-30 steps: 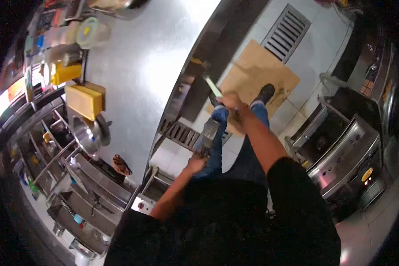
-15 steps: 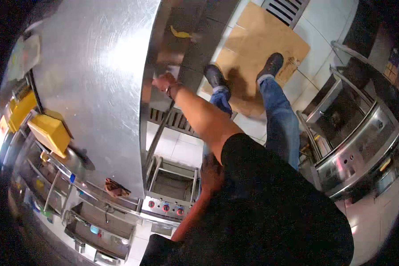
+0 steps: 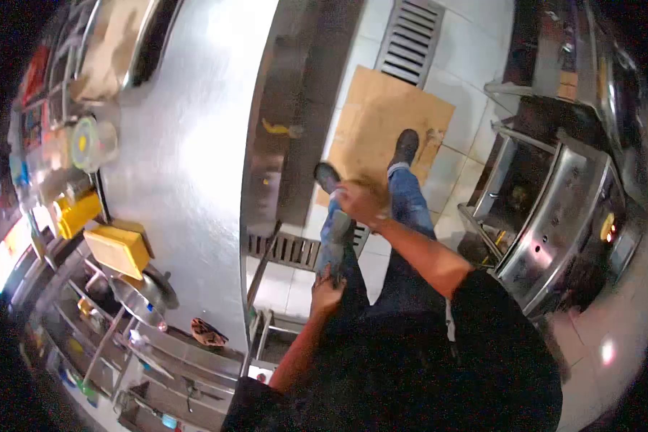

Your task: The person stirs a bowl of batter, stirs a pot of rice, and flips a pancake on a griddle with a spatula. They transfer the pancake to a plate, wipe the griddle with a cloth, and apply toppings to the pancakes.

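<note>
My right hand is in front of my shins, smeared by motion, with its fingers curled together. Lower down and a little to the left, my left hand is turned up with its fingers bent. Between the two hands shows a greyish, blurred thing; I cannot make out its kind, nor exactly which fingers hold it. Both hands are apart from the steel counter on the left. My shoes stand at a flat piece of cardboard on the tiled floor.
On the counter's far side are a yellow box, a clear tub and a metal bowl. A crumpled brown cloth-like thing lies near its corner. Stainless kitchen equipment stands to my right. Floor grates cross the tiles.
My right hand has come away from the counter's edge, moving right and back toward my body. My left hand now shows more plainly, with the greyish thing above it. The view has shifted.
</note>
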Available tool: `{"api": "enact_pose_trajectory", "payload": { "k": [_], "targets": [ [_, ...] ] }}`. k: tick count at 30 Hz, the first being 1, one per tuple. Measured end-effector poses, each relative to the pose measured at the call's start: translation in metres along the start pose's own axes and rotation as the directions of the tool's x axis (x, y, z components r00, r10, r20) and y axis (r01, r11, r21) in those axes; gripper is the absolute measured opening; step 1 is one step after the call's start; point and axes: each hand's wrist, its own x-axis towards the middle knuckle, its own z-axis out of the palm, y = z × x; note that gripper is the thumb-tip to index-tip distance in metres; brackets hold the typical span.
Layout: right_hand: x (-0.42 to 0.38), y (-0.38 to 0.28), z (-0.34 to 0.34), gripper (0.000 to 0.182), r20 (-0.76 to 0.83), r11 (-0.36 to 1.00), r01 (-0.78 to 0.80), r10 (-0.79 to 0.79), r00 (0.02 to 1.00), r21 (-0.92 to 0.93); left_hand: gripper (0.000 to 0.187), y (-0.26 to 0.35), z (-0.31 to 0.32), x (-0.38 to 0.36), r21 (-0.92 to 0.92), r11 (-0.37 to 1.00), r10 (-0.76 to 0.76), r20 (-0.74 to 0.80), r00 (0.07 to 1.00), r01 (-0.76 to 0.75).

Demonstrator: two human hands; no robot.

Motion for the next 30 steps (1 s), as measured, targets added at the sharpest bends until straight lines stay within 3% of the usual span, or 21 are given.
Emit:
{"api": "enact_pose_trajectory", "payload": {
  "k": [2, 4, 6, 7, 9, 10, 12, 13, 14, 15, 17, 18, 19, 21, 22, 23, 24, 25, 27, 28, 30],
  "targets": [
    [-0.051, 0.014, -0.081, 0.025, 0.105, 0.979, -0.192, 0.199, 0.974, -0.074, 0.044, 0.009, -0.013, 0.010, 0.037, 0.999, -0.026, -0.009, 1.000, 0.026],
    [-0.102, 0.024, -0.122, 0.026, 0.088, 0.879, -0.476, 0.474, 0.876, 0.002, 0.045, 0.036, -0.044, 0.005, 0.131, 0.991, 0.012, -0.026, 1.000, -0.009],
    [-0.137, 0.022, -0.147, 0.027, 0.018, 0.801, -0.583, 0.590, 0.807, -0.132, 0.042, 0.080, -0.071, 0.007, -0.041, 0.999, -0.020, 0.170, 0.985, 0.028],
    [-0.160, 0.018, -0.152, 0.029, 0.001, 0.853, -0.516, 0.517, 0.856, -0.074, 0.042, 0.107, -0.083, 0.007, -0.084, 0.996, -0.012, 0.242, 0.970, 0.033],
    [-0.182, -0.011, -0.166, 0.031, 0.050, 0.877, -0.461, 0.459, 0.887, 0.135, 0.040, 0.170, -0.102, -0.003, 0.023, 0.991, -0.134, 0.351, 0.927, 0.134],
    [-0.187, -0.033, -0.176, 0.032, 0.086, 0.865, -0.405, 0.399, 0.913, 0.297, 0.039, 0.153, -0.086, 0.011, 0.018, 0.999, 0.030, 0.366, 0.930, -0.040],
    [-0.186, -0.061, -0.170, 0.033, 0.066, 0.786, -0.353, 0.373, 0.925, 0.507, 0.040, 0.218, -0.092, -0.001, 0.012, 0.978, 0.187, 0.391, 0.901, -0.208],
    [-0.182, -0.077, -0.180, 0.036, 0.064, 0.627, -0.268, 0.329, 0.942, 0.731, 0.041, 0.252, -0.094, -0.011, -0.017, 0.944, 0.306, 0.410, 0.859, -0.328],
    [-0.174, -0.092, -0.198, 0.039, 0.202, 0.510, -0.413, 0.419, 0.885, 0.755, 0.044, 0.282, -0.091, -0.016, -0.074, 0.932, 0.347, 0.468, 0.813, -0.355],
    [-0.175, -0.107, -0.219, 0.039, -0.022, 0.672, -0.382, 0.509, 0.860, 0.634, 0.044, 0.313, -0.091, -0.022, -0.049, 0.919, 0.364, 0.486, 0.794, -0.391],
    [-0.175, -0.093, -0.224, 0.040, -0.259, 0.681, -0.360, 0.630, 0.732, 0.638, 0.044, 0.368, -0.085, -0.032, 0.013, 0.890, 0.380, 0.531, 0.758, -0.455],
    [-0.182, -0.092, -0.246, 0.040, -0.299, 0.674, -0.342, 0.646, 0.702, 0.655, 0.049, 0.376, -0.077, -0.019, 0.171, 0.839, 0.342, 0.572, 0.745, -0.516],
    [-0.190, -0.094, -0.272, 0.040, -0.341, 0.646, -0.251, 0.646, 0.683, 0.721, 0.049, 0.386, -0.071, -0.014, 0.190, 0.814, 0.349, 0.595, 0.724, -0.549],
    [-0.206, -0.070, -0.307, 0.040, -0.415, 0.617, -0.133, 0.658, 0.628, 0.775, 0.056, 0.412, -0.058, -0.006, 0.042, 0.490, 0.608, 0.699, 0.376, -0.871],
    [-0.214, -0.054, -0.322, 0.040, -0.545, 0.656, -0.009, 0.636, 0.546, 0.755, 0.060, 0.434, -0.056, -0.012, 0.117, 0.550, 0.502, 0.745, 0.440, -0.827],
    [-0.232, -0.038, -0.333, 0.038, -0.582, 0.667, 0.000, 0.650, 0.489, 0.745, 0.060, 0.437, -0.046, -0.008, -0.048, 0.679, 0.515, 0.742, 0.429, -0.733],
    [-0.251, -0.036, -0.359, 0.037, -0.615, 0.679, 0.007, 0.661, 0.429, 0.734, 0.060, 0.447, -0.047, -0.001, 0.120, 0.657, 0.421, 0.761, 0.495, -0.744],
    [-0.287, -0.057, -0.404, 0.035, -0.561, 0.645, -0.099, 0.721, 0.406, 0.758, 0.061, 0.453, -0.052, 0.006, 0.283, 0.611, 0.320, 0.766, 0.558, -0.739],
    [-0.326, -0.046, -0.416, 0.034, -0.703, 0.697, -0.348, 0.699, 0.132, 0.628, 0.062, 0.461, -0.059, 0.007, 0.137, 0.752, 0.314, 0.786, 0.533, -0.645],
    [-0.344, -0.030, -0.417, 0.034, -0.711, 0.683, -0.355, 0.700, 0.067, 0.638, 0.061, 0.490, -0.064, -0.023, 0.365, 0.670, 0.222, 0.732, 0.644, -0.646],
    [-0.380, -0.029, -0.434, 0.036, -0.700, 0.618, -0.429, 0.712, -0.051, 0.659, 0.060, 0.509, -0.075, -0.034, 0.380, 0.705, 0.151, 0.744, 0.650, -0.599]
  ]
}}
